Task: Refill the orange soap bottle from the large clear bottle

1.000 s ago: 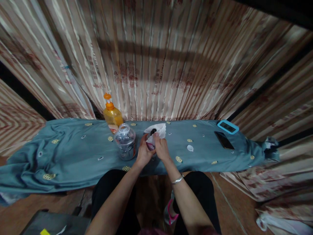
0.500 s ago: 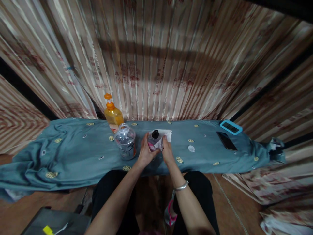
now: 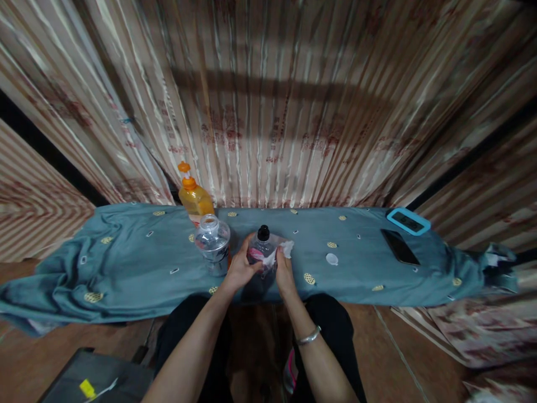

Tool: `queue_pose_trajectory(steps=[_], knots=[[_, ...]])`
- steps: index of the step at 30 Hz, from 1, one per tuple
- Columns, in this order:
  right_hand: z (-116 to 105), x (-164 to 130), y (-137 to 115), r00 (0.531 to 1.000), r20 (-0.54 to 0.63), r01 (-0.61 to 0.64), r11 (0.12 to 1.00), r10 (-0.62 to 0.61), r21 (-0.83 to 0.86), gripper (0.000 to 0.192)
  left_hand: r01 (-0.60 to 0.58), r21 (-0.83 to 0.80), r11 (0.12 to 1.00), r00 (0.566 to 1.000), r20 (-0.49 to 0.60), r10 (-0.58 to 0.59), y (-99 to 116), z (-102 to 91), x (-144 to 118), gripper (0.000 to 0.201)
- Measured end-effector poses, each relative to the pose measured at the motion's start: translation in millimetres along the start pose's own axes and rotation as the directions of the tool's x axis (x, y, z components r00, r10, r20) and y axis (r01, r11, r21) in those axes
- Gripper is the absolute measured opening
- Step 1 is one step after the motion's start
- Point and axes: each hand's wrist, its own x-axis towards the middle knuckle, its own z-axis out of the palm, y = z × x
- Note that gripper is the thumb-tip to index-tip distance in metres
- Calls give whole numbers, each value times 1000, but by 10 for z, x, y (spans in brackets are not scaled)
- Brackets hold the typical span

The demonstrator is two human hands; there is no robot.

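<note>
My left hand (image 3: pixel 240 271) is wrapped round the left side of a small clear bottle (image 3: pixel 260 246) with a black cap and a pink mark on its label. The bottle is upright, in front of my knees. In my right hand (image 3: pixel 286 275), pinched between thumb and fingers, is a white tissue (image 3: pixel 286 248) that lies against the bottle's right side. Part of the bottle's lower body is hidden by my fingers and the tissue. Just left of my left hand stands a larger clear plastic bottle (image 3: pixel 213 244) without a cap.
An orange pump bottle (image 3: pixel 197 201) stands behind the larger bottle. A white round disc (image 3: pixel 331 259), a dark phone (image 3: pixel 400 247) and a blue-framed digital clock (image 3: pixel 408 221) lie to the right on the teal cloth (image 3: pixel 138 257). A striped curtain (image 3: pixel 260 112) hangs behind.
My right hand has moved slightly down, and the tissue's free end has bunched up beside the bottle. The bottle stands straighter, with more of its body showing. The view has shifted a little.
</note>
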Motion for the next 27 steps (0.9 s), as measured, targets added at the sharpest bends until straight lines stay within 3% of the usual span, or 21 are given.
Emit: queue_pose_trajectory(steps=[5, 8, 12, 14, 19, 22, 27], knots=[[102, 49, -358, 985, 102, 148, 988, -142, -50, 42, 74, 179, 981, 990, -128, -51, -20, 69, 55, 65], [140, 72, -187, 992, 100, 87, 991, -77, -101, 37, 84, 179, 980, 984, -167, -54, -48, 144, 58, 62], [90, 1, 226, 994, 76, -71, 987, 83, -147, 37, 43, 117, 992, 991, -130, -27, -87, 189, 1, 68], [44, -43, 308, 989, 77, -112, 981, 125, -157, 36, 30, 105, 994, 994, -111, -18, -98, 179, -40, 73], [4, -26, 32, 996, 68, -55, 995, 60, -85, 39, -22, 36, 999, 998, -51, 23, -143, 134, -95, 71], [61, 75, -111, 996, 91, 4, 1000, -3, -14, 40, 6, 8, 1000, 997, -82, -5, -181, 135, -84, 70], [73, 256, 171, 997, 36, -77, 992, 74, 103, 38, 51, -73, 996, 986, -152, -61, -140, 151, -71, 61]])
